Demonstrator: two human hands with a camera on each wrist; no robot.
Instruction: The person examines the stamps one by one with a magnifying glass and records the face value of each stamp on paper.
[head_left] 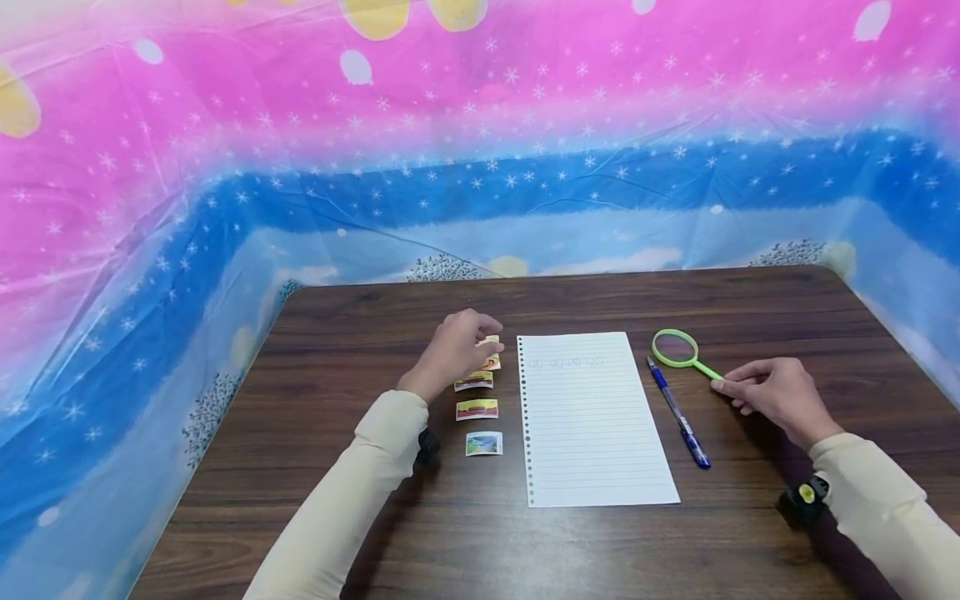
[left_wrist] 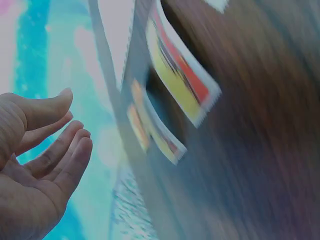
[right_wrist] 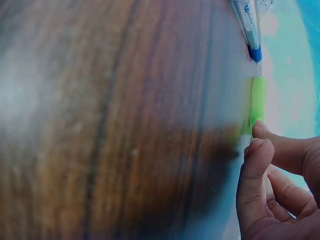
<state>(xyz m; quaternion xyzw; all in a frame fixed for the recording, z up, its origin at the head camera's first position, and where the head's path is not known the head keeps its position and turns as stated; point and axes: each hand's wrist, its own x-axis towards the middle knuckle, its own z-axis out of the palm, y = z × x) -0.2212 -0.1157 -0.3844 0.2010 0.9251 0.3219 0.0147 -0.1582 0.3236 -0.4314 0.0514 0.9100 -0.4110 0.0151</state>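
My right hand (head_left: 776,398) pinches the end of a green magnifying glass's handle (head_left: 707,371) between thumb and forefinger. Its round lens (head_left: 675,347) points to the far left. In the right wrist view, the thumb and forefinger meet at the green handle (right_wrist: 258,97). My left hand (head_left: 453,350) hovers over the far end of a column of postage stamps, fingers loosely bent and holding nothing. It partly covers the farthest stamp (head_left: 492,362). Below it lie a yellow and dark red stamp (head_left: 474,381), a similar stamp (head_left: 477,409), and a landscape stamp (head_left: 483,443).
A lined, punched sheet of paper (head_left: 600,442) with faint writing near its top lies between the hands. Along its right side rests a blue pen (head_left: 678,412). The dark wooden table (head_left: 337,333) has a patterned pink and blue cloth (head_left: 450,183) hanging around its far sides.
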